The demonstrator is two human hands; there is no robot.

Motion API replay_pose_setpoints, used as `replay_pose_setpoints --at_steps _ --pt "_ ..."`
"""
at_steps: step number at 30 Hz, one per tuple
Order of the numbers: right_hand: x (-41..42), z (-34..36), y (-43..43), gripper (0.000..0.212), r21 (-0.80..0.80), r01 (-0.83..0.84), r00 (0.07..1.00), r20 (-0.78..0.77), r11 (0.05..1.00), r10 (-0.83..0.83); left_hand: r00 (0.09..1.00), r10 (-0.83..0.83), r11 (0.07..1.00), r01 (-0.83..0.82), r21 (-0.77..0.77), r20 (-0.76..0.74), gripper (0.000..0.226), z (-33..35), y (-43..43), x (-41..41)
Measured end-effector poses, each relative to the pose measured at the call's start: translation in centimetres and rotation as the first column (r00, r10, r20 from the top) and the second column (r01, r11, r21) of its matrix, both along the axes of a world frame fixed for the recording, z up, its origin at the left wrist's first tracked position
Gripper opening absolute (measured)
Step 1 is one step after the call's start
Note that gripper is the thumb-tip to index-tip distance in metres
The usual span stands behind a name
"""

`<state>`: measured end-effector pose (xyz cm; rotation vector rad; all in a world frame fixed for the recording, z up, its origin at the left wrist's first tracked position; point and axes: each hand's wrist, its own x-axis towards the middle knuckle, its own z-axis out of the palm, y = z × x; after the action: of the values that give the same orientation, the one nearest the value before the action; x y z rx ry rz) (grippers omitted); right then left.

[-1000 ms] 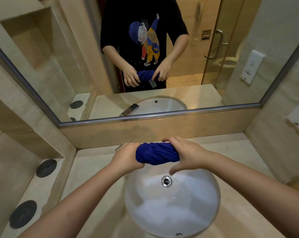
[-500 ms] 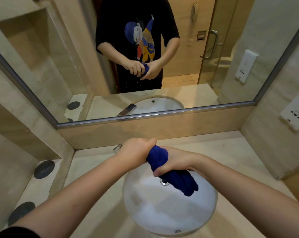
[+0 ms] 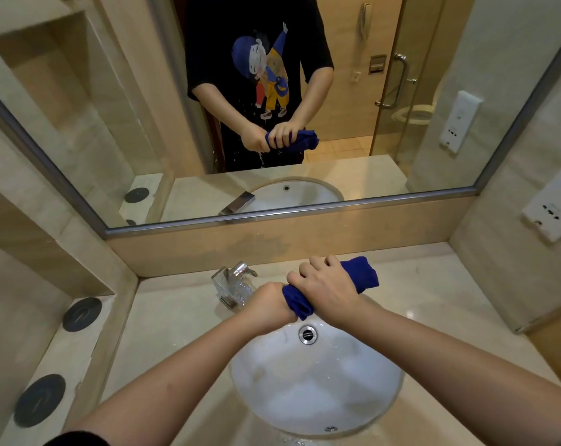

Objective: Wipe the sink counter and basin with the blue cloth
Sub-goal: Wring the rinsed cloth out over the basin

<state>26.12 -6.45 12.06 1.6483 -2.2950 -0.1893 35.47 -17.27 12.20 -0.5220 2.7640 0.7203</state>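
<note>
- Two black discs [image 3: 82, 313] lie on the low ledge at far left; the nearer one sits close to the bottom corner.
- The tap [image 3: 234, 282] stands at the back of the counter [image 3: 433, 286], just left of my left hand; that hand covers the tip of its spout.
- My left hand [image 3: 269, 302] is closed in a fist round the near end of the cloth [image 3: 361, 273]; I see only the back of the hand, so the fingers are hidden from above; the mirror [image 3: 111, 123] shows them wrapped tight round the roll.
- The cloth is twisted into a thick blue roll, held up in the air over the back rim of the basin [image 3: 318, 391]; its middle is buried under my hands, and its far end sticks out to the right, over the counter.
- My right hand [image 3: 327, 291] grips the roll knuckles up, fingers [image 3: 318, 263] curled close together over the top; the thumb is out of sight beneath.
- The two fists touch, left tucked under right.
- The basin is white and round, sunk in the counter below my forearms; the drain [image 3: 307, 334] shows just under my hands; the arms cover part of both side rims.
- A white socket plate [image 3: 549, 210] on the right wall is cut off by the frame edge; its markings are too small to read.
</note>
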Motion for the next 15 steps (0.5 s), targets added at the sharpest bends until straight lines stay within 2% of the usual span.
replay_pose_setpoints --at_steps 4,8,12,15 --pt "0.0 -0.7 0.0 0.048 -0.032 -0.059 0.998 -0.009 0.998 0.059 0.994 0.11 0.983 -0.106 0.153 -0.023 0.028 0.0 0.2 0.6" --pt "-0.3 -1.0 -0.1 0.046 -0.064 -0.091 0.996 0.004 0.994 0.091 1.0 0.006 1.0 -0.005 0.014 -0.012 0.031 0.5 0.1 0.5" --pt "-1.1 -0.4 -0.4 0.043 -0.095 -0.091 0.994 0.052 0.991 0.096 0.999 0.038 0.999 -0.039 -0.033 -0.022 0.018 0.9 -1.1 0.6" --pt "-1.5 0.7 -0.3 0.039 -0.088 -0.04 0.987 0.149 0.995 0.052 0.996 0.028 0.998 -0.033 -0.055 -0.083 0.034 2.1 -2.0 0.9"
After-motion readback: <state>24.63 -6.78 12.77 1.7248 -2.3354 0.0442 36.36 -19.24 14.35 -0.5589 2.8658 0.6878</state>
